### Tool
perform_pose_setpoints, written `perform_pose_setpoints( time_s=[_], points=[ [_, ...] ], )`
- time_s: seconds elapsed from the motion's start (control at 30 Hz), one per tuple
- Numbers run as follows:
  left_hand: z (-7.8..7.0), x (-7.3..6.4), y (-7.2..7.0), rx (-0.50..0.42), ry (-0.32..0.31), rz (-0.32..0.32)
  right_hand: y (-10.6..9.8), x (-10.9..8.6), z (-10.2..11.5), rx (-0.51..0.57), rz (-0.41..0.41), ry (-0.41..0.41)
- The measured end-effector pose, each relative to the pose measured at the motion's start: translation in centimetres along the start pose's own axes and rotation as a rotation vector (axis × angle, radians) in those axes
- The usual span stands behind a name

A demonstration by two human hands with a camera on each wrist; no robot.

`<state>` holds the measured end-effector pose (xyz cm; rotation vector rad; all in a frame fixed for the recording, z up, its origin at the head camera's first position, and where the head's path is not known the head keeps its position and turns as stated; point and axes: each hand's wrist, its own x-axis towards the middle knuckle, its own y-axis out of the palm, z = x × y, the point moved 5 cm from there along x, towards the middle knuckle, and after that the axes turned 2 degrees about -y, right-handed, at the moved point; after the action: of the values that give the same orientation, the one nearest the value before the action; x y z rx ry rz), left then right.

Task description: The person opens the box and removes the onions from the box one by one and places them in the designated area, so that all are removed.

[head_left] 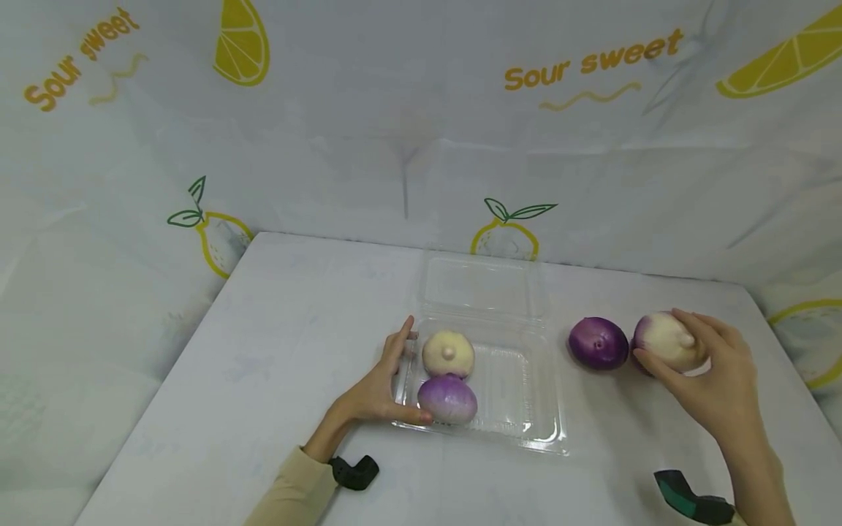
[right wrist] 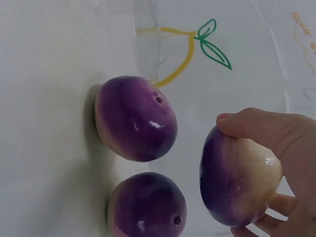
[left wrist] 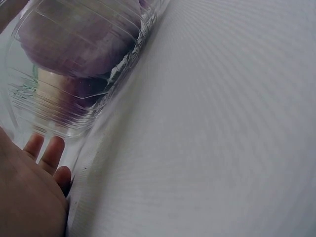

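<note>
My right hand point(head_left: 720, 369) holds a purple-and-white turnip point(head_left: 664, 340) between thumb and fingers, its cream end toward the palm. Close beside it lies a purple turnip point(head_left: 598, 343) on the table. Another turnip point(right wrist: 148, 210) shows in the right wrist view and is mostly hidden behind the held one from the head. At the left side of a clear plastic box point(head_left: 506, 431), my left hand point(head_left: 378, 387) is spread, with its thumb over the front corner and fingers along the side. Inside, a cream-side-up turnip point(head_left: 449, 352) touches a pale purple turnip point(head_left: 447, 400).
The box's clear lid point(head_left: 480, 285) lies folded back toward the rear. A white table point(head_left: 283, 314) carries everything. Behind it hangs a white cloth point(head_left: 368, 146) printed with lemons and lettering. Open table surface lies left of the box and in front of it.
</note>
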<state>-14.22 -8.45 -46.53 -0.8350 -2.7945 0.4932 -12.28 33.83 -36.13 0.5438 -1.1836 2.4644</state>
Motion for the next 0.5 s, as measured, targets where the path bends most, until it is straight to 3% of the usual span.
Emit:
perform_pose_setpoints(
  time_s=[0.27, 0.5],
  points=[
    [0.0, -0.1, 0.0, -0.017, -0.009, 0.008, -1.0, -0.1, -1.8, -0.059, 0.005, 0.070],
    [0.1, 0.0, 0.1, -0.014, -0.010, 0.002, -2.0, 0.0, -3.5, -0.088, -0.004, 0.081]
  ],
)
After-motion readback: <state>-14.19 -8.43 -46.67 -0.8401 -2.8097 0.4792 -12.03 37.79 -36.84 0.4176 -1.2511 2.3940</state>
